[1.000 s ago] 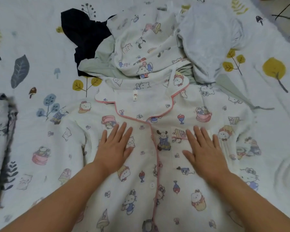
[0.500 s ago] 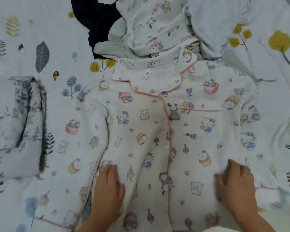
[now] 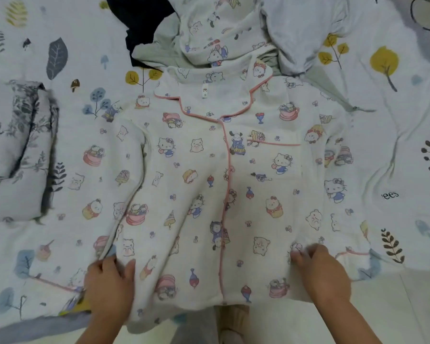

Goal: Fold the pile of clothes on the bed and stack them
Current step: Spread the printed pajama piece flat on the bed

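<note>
The bed [image 3: 407, 150], under a leaf-printed sheet, fills the frame, and spread front-up across its middle lies the pyjama shirt [image 3: 209, 184], a cartoon print with pink piping, its collar toward the top and its hem at the bottom edge. Above it, at the top centre, sits the unfolded pile of clothes [image 3: 233, 33], while a folded grey floral item [image 3: 13, 150] rests at the left edge. The shirt looks light, soft and limp, likely to wrinkle and slide on the sheet, so it is best taken at the side seams or hem corners and laid over in flat panels. The left hand [image 3: 109, 279], lower left, curls its fingers around the shirt's side edge near the hem. The right hand [image 3: 320, 271], lower right, bunches the cloth under bent fingers, apparently gripping it.
</note>
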The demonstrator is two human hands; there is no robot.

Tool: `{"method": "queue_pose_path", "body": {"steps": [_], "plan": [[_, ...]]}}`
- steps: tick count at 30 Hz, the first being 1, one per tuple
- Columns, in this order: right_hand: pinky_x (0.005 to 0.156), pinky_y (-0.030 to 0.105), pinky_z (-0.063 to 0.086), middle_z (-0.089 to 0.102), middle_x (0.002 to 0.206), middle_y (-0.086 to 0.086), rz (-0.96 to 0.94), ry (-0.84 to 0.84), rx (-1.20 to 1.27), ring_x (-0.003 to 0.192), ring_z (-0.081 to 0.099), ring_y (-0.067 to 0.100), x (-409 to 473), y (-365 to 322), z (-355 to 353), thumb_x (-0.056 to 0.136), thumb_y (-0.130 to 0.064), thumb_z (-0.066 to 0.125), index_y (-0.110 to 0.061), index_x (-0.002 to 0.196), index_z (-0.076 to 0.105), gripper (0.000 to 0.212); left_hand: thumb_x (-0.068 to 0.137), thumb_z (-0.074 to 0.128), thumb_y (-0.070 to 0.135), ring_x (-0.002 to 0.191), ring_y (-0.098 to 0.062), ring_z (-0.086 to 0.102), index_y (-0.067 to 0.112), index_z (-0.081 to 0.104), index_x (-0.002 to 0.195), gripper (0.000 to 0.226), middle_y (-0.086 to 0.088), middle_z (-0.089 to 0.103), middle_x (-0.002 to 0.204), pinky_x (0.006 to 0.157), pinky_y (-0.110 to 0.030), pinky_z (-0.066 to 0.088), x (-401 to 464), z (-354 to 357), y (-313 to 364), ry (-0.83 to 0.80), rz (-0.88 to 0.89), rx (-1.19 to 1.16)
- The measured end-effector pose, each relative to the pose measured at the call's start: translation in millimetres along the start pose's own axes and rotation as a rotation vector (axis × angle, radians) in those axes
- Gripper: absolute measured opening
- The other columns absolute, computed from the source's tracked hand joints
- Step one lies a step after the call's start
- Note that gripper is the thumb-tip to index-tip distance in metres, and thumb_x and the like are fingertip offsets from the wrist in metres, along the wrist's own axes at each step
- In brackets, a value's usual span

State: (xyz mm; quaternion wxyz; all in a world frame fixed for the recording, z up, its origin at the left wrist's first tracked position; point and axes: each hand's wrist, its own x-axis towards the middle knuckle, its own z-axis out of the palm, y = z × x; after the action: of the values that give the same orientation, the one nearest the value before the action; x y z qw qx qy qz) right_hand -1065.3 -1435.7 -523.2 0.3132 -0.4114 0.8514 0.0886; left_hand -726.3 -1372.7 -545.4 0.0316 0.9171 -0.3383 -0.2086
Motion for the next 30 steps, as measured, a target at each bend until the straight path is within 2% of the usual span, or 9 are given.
{"method": "queue_pose_path", "body": {"steps": [3,5,7,11,15,19,22,26,30], "plan": [[0.069,0.034,0.036,0.063,0.098,0.014,-0.04,-0.052,0.022,0.093,0.057,0.031,2,9,10,0.091,-0.03,0.053,-0.01,0.096,0.051,0.02,0.082,0.067,0.011,0.081,-0.041,0.05,-0.006,0.054,0.077,0.023,-0.027,0.053,0.083,0.073,-0.047,0.039,-1,2,-2,0.006,0.064,-0.023],[0.066,0.033,0.033,0.063,0.095,0.018,-0.105,-0.034,0.11,0.09,0.057,0.032,3,15,11,0.095,-0.019,0.049,-0.006,0.094,0.05,0.012,0.086,0.063,0.01,0.061,-0.031,0.046,0.003,0.043,0.065,0.03,-0.016,0.048,0.062,0.059,-0.038,0.035,0,5,-4,0.027,0.082,-0.119],[0.068,0.034,0.034,0.062,0.096,0.024,-0.12,0.046,0.233,0.093,0.058,0.037,7,21,1,0.096,-0.011,0.046,-0.003,0.105,0.051,0.014,0.089,0.059,0.012,0.058,-0.03,0.047,0.004,0.041,0.069,0.027,-0.012,0.047,0.058,0.056,-0.036,0.032,0,6,-6,0.035,0.049,-0.184],[0.076,0.043,0.038,0.059,0.099,0.037,0.021,0.322,0.261,0.097,0.055,0.049,21,43,-42,0.094,-0.005,0.042,0.001,0.107,0.05,0.016,0.092,0.054,0.013,0.081,-0.046,0.058,-0.004,0.047,0.095,0.018,-0.026,0.059,0.079,0.063,-0.04,0.032,0,2,-14,0.062,-0.008,-0.129],[0.08,0.042,0.039,0.06,0.1,0.026,0.056,0.139,0.1,0.098,0.056,0.042,23,49,-58,0.085,-0.012,0.054,-0.008,0.102,0.045,0.019,0.091,0.053,0.015,0.077,-0.038,0.057,-0.001,0.048,0.098,0.018,-0.022,0.059,0.079,0.063,-0.038,0.036,-4,2,-14,-0.035,0.018,-0.009],[0.085,0.051,0.043,0.056,0.108,0.031,-0.203,0.388,0.036,0.102,0.053,0.046,30,20,-54,0.075,-0.014,0.069,0.003,0.116,0.049,0.049,0.088,0.057,0.028,0.066,-0.026,0.05,0.01,0.044,0.09,0.022,-0.004,0.054,0.073,0.06,-0.034,0.038,2,-2,11,0.067,0.154,-0.116],[0.08,0.045,0.039,0.057,0.107,0.027,-0.3,0.391,0.217,0.094,0.051,0.038,43,-14,-54,0.089,-0.017,0.055,0.002,0.126,0.044,0.043,0.091,0.05,0.034,0.069,-0.022,0.048,0.016,0.039,0.09,0.022,0.003,0.051,0.074,0.063,-0.032,0.034,24,0,40,0.107,0.156,-0.232],[0.068,0.035,0.032,0.059,0.087,0.02,-0.165,0.207,0.315,0.078,0.049,0.031,84,-42,-50,0.095,-0.034,0.044,0.003,0.104,0.052,0.039,0.094,0.049,0.033,0.073,-0.024,0.047,0.008,0.044,0.086,0.027,-0.003,0.05,0.076,0.068,-0.033,0.032,59,8,68,0.115,0.045,-0.336],[0.061,0.036,0.037,0.056,0.069,0.018,-0.192,0.194,0.148,0.064,0.05,0.031,109,-44,-56,0.092,-0.023,0.047,-0.002,0.074,0.049,0.028,0.094,0.048,0.013,0.065,-0.025,0.045,0.006,0.043,0.081,0.015,-0.005,0.048,0.067,0.061,-0.033,0.033,82,9,60,0.158,0.031,-0.23]]}}
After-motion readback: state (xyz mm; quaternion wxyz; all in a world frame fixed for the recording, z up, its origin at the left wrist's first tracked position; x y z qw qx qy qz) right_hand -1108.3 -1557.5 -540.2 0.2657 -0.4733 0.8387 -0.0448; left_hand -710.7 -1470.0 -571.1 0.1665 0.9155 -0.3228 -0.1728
